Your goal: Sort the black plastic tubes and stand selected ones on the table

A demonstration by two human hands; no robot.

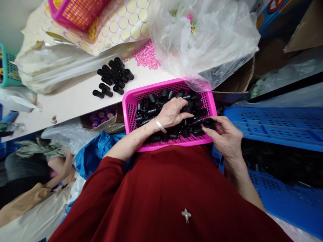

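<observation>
Head view, looking down past a red top (171, 188) onto a pink mesh basket (153, 87) at the centre of the frame. Filled with short black tubes (174, 135) lying at all angles, and probably kept close to the body for easy reach by both hands. Apparently propped between the top and the edge of a white table (73, 97), likely for steadiness; impossible to tell what lies underneath.

Reaching in from the left of the frame, a left hand (174, 112) wearing a silver bracelet (160, 124), palm down over the middle of the basket. With fingers loosely bent and thumb apart from forefinger, among the tubes; cannot tell whether gripping any.

At the right end of the basket, a right hand (225, 134) with thumb and fingers drawn together on one black tube (208, 123): a fingertip pinch, presumably suited to such a slender piece. Held near the right rim, to the right of the left hand and apart from it.

Upper left of the basket, on the table, a cluster of loose tubes (118, 80), touched by neither hand, perhaps grouped to stay separate from the jumble. At upper centre, pink beads (147, 55) beside a clear plastic bag (191, 47), draped over the basket's upper right rim. At the right edge, a blue crate (277, 126).
</observation>
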